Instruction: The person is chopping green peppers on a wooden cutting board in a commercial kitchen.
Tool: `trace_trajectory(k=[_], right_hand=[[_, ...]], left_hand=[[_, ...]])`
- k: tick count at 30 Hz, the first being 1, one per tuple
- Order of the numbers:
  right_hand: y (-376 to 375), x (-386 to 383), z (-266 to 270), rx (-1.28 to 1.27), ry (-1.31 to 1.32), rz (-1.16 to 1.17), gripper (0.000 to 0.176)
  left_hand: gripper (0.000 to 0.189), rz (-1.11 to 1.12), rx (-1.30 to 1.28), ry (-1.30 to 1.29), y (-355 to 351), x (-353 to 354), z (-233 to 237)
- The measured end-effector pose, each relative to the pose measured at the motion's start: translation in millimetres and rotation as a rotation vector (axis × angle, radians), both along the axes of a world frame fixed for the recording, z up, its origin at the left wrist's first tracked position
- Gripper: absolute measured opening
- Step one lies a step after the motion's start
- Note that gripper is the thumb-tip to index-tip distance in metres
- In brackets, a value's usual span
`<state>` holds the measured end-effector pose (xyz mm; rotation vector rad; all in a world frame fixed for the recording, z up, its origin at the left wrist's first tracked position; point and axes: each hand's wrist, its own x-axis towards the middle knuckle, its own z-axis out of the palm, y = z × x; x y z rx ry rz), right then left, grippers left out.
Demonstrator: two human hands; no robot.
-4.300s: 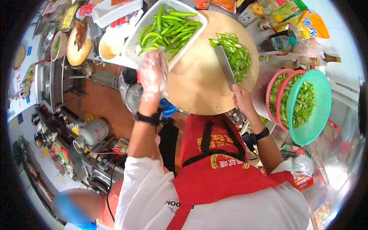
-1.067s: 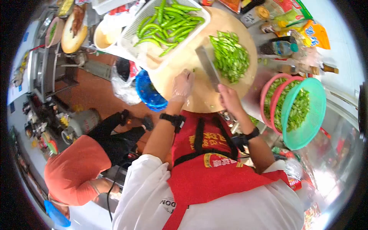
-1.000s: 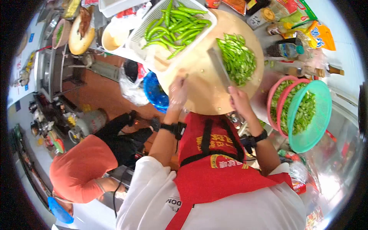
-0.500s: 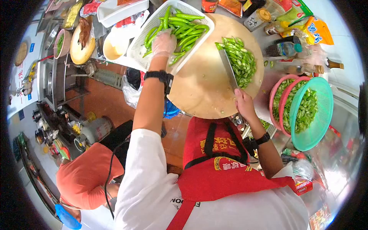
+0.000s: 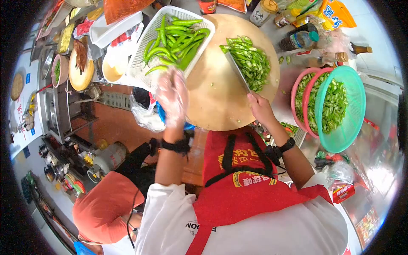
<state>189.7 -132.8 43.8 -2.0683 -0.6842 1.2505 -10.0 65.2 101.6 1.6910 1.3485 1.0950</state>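
My left hand (image 5: 172, 95), in a clear plastic glove, is at the near edge of a white perforated basket (image 5: 137, 63). Its fingers are closed on a long green chili pepper (image 5: 190, 56), smeared by motion, that sticks out past the fingertips. More whole green chili peppers (image 5: 172, 40) lie in the basket. My bare right hand (image 5: 261, 109) grips the handle of a kitchen knife (image 5: 238, 72). The blade rests against the left side of a heap of sliced green chilies (image 5: 250, 63) on a round cutting board (image 5: 212, 100).
Stacked colanders, with a green one (image 5: 357, 106) in front, hold sliced chilies at the right. Bottles (image 5: 299, 40) and seasoning packets (image 5: 338, 15) line the back right. A white tray (image 5: 114, 29) stands beyond the basket. A person in an orange shirt (image 5: 106, 206) is low at the left.
My left hand has drawn back out of the basket toward my body, bringing a chili pepper. The knife stays beside the heap in my right hand. The view has shifted slightly.
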Motion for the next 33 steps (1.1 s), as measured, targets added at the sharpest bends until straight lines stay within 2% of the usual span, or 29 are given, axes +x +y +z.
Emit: trace_trajectory(k=[2, 4, 7, 10, 13, 16, 20, 22, 26, 29, 31, 33], right_hand=[[2, 0, 3, -0.024, 0.009, 0.004, 0.048], [4, 0, 8, -0.035, 0.009, 0.01, 0.048], [8, -4, 15, 0.002, 0.027, -0.003, 0.045], [13, -9, 21, -0.004, 0.208, -0.029, 0.048], [19, -14, 26, -0.085, 0.189, -0.048, 0.042], [21, -22, 35, 0.044, 0.163, -0.049, 0.043], [24, -20, 14, 0.0, 0.129, 0.005, 0.043], [27, -26, 40, -0.035, 0.173, -0.037, 0.043], [19, -21, 20, -0.045, 0.18, -0.024, 0.044], [21, -24, 25, -0.033, 0.179, -0.017, 0.045], [21, -26, 34, 0.016, 0.225, -0.048, 0.046], [21, -24, 23, -0.044, 0.239, -0.04, 0.046]], left_hand=[[0.016, -0.052, -0.371, -0.522, -49, 6, -37], [0.02, -0.085, -0.762, -0.099, -87, 7, -75], [0.022, -0.135, -1.129, -0.224, -118, 13, -79], [0.02, -0.221, -1.237, -0.263, -126, 9, -81], [0.021, -0.171, -1.24, -0.272, -127, 13, -70], [0.022, -0.194, -1.224, -0.293, -127, 12, -79], [0.022, -0.18, -1.191, -0.243, -124, 16, -82], [0.021, -0.205, -1.182, -0.21, -126, 14, -86], [0.018, -0.197, -1.142, -0.193, -128, 19, -92], [0.018, -0.164, -1.133, -0.218, -129, 18, -99], [0.02, -0.138, -1.149, -0.254, -129, 20, -109], [0.021, -0.282, -0.879, -0.094, -138, 11, -159]])
